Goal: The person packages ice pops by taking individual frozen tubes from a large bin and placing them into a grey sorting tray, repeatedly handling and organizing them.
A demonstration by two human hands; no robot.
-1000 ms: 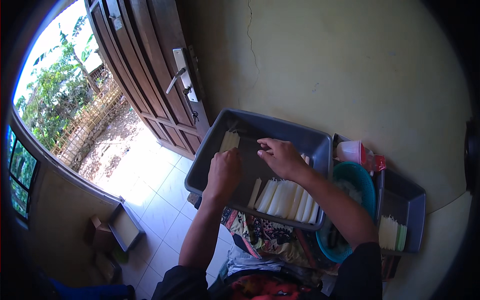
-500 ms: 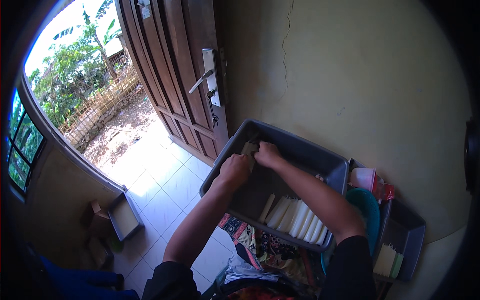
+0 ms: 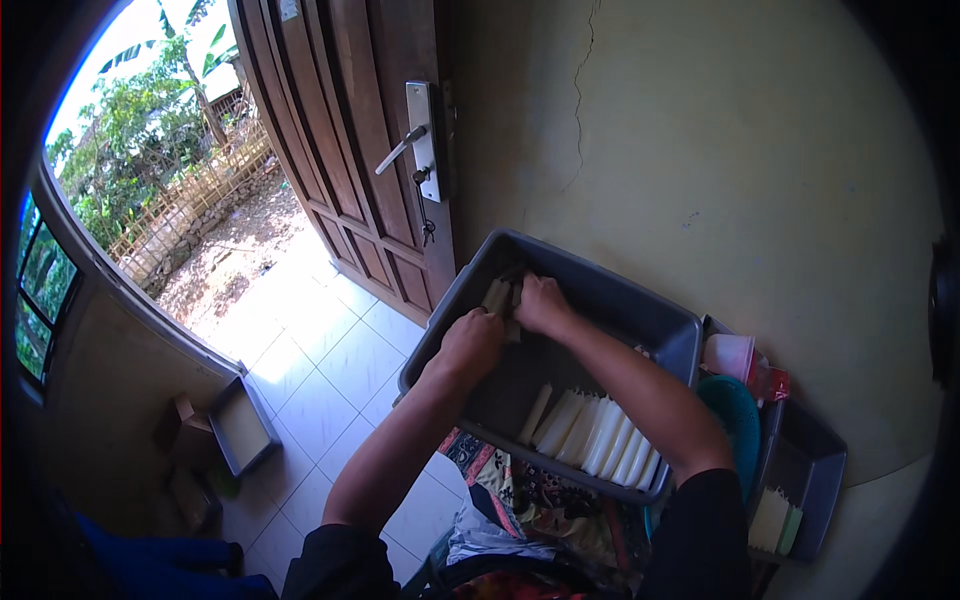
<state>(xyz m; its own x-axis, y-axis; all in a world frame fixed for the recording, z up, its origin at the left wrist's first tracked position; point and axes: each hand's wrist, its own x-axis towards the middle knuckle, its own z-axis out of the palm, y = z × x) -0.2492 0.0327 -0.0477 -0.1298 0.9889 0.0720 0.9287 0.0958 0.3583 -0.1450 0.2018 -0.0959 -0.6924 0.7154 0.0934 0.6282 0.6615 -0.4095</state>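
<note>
A grey plastic bin [image 3: 610, 270] sits at an angle in front of me. In its far left corner, several pale candles [image 3: 494, 296] show between my hands. My left hand [image 3: 473, 343] is closed at their near end, its fingertips mostly hidden. My right hand [image 3: 542, 304] is closed beside it, with a pale candle between its fingers and the left hand. A row of white candles [image 3: 600, 437] lies side by side along the bin's near wall, under my right forearm. One yellowish candle [image 3: 537, 413] rests at the row's left end.
Right of the bin stand a teal basin [image 3: 733, 405], a pink tub [image 3: 729, 354] and a second grey bin [image 3: 815, 470] holding pale candles. An open wooden door [image 3: 350, 130] is at the back. Another tray [image 3: 243, 425] lies on the tiled floor at left.
My right hand has shifted slightly right, and more of the pale candles shows between the hands. The whole view has tilted a little. The candle row lies as before.
</note>
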